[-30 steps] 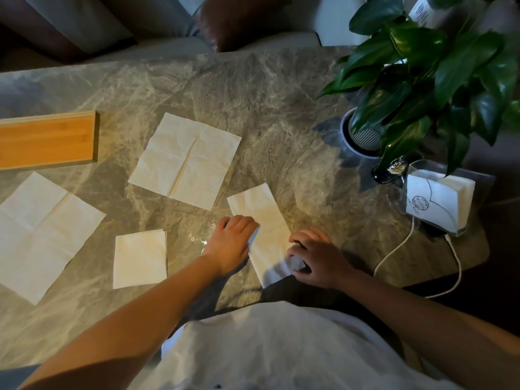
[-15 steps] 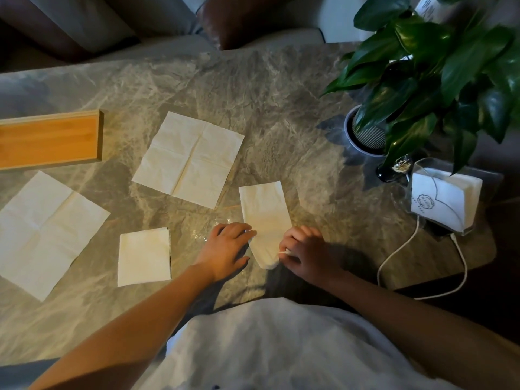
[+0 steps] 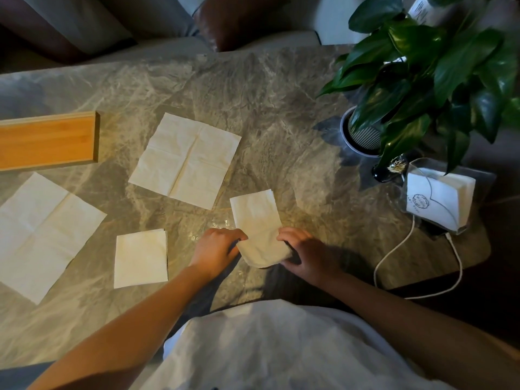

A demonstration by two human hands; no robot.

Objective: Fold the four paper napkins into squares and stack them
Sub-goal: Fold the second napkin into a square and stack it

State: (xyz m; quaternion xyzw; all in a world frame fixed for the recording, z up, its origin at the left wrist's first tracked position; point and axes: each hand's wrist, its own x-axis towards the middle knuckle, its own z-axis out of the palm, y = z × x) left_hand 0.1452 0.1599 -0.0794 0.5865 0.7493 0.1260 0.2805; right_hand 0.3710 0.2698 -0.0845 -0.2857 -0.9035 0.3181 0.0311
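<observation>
1. The cream paper napkin folded to a long strip lies directly between the two hands. Its far end rests flat on the table and its near end is raised and curling off the surface.
2. The left hand pinches the strip's near left edge and the right hand pinches its near right edge, fingers curled onto the paper. I cannot see the thumbs under the sheet.
3. I read this as the second fold in progress. The near end needs carrying over onto the far end to make a square.
4. Done so far: one small folded square napkin lies flat just left of the left hand. It sits alone, so no stack exists yet.
5. Left to do: the open creased napkin beyond the left hand and the second open napkin well out to its left. Both are spread flat and lie apart. By my count that is one folded, one halfway, two untouched, and all the stacking.
6. Further out, all on the grey marbled stone table:
   - An orange wooden tray sits beyond and left of the left hand.
   - A leafy green potted plant stands beyond the right hand.
   - A clear holder of white napkins stands to the right hand's right.
   - A white cable loops near the right hand.
</observation>
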